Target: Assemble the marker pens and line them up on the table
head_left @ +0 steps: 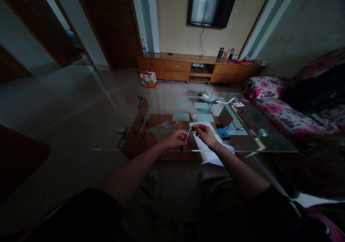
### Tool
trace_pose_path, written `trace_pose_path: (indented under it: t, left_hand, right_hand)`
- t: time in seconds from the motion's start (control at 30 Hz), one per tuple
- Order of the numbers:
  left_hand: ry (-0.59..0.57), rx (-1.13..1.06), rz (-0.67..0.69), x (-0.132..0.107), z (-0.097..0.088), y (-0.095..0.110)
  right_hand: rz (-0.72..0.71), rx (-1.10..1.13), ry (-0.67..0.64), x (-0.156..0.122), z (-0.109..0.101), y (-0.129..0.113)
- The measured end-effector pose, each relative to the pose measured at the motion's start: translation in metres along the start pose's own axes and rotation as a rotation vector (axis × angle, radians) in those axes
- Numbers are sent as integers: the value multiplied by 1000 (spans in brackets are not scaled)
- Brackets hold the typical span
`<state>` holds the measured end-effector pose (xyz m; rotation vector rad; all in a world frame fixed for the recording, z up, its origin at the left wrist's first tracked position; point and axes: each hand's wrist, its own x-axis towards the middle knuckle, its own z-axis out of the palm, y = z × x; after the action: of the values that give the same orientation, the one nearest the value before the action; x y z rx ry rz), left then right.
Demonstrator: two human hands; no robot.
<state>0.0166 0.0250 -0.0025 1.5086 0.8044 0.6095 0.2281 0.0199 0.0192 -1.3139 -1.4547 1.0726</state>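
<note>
A thin red pen (pixel 187 136) sits in the middle of the frame, just above the near edge of a glass table (pixel 269 146). Both hands have it. The left hand (pixel 175 139) is curled shut around the lower part of the pen, and a dark end pokes out under the fist. The right hand (pixel 205 134) pinches the top tip of the pen between thumb and fingers, with the other fingers loosely bent. The pen leans a little, top end toward the right.

Under the right hand lies a white sheet of paper (pixel 208 155) that hangs over the table's near edge. Just right of it is a neat row of dark and blue pens (pixel 223 132). To the left, well apart from the hands, two red pens (pixel 141 127) lie on the glass. A few pale square cards (pixel 180 117) rest farther back.

The table is flat, clear and shiny, with a white patterned border and round metal knobs at the corners. The room is dim. A flowery pink sofa (pixel 272 101) is on the right. At the top of the frame a flat TV (pixel 211 4) hangs on a yellow wall above a long wooden cabinet (pixel 178 66). The floor is smooth grey tile.
</note>
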Motion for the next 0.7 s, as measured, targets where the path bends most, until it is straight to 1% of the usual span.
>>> trace_pose_path:
  t: [0.07, 0.13, 0.3, 0.4, 0.53, 0.7]
  left_hand:
    - [9, -22, -17, -1, 1, 3]
    - [24, -39, -26, -1, 1, 5]
    - [54, -56, -13, -1, 1, 4]
    - [61, -48, -15, -2, 1, 5]
    - [63, -38, -13, -4, 1, 7]
    - [56, -35, -10, -3, 1, 4]
  right_hand:
    - [-35, -45, 103, 3, -7, -1]
    - [-73, -124, 180, 5, -15, -1]
    - [-204, -477, 250, 5, -31, 4]
    - [-253, -647, 215, 6, -37, 9]
    - [-309, -763, 119, 8, -43, 17]
    - [-284, -833, 53, 10, -52, 25]
